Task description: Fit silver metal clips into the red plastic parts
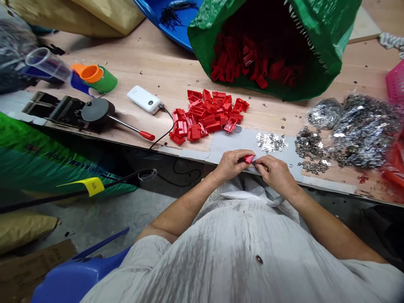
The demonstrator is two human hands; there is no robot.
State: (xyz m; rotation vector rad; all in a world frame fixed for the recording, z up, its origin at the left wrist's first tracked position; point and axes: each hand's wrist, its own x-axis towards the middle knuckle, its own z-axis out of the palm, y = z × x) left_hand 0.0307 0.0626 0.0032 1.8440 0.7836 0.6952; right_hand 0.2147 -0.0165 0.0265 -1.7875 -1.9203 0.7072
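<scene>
My left hand (232, 165) is closed around a small red plastic part (248, 158) at the table's front edge. My right hand (275, 172) is pinched against the same part from the right; whatever its fingertips hold is too small to make out. A heap of the same red plastic parts (206, 115) lies on the wooden table (151, 63) just beyond my left hand. A small pile of shiny metal pieces (270, 142) sits just beyond my right hand.
A green sack (318, 50) holding more red parts lies open at the back. Clear bags of metal pieces (356, 126) sit right. A white power bank (144, 99) with cable, a hand press with red-tipped lever (94, 112), and cups (94, 78) stand left.
</scene>
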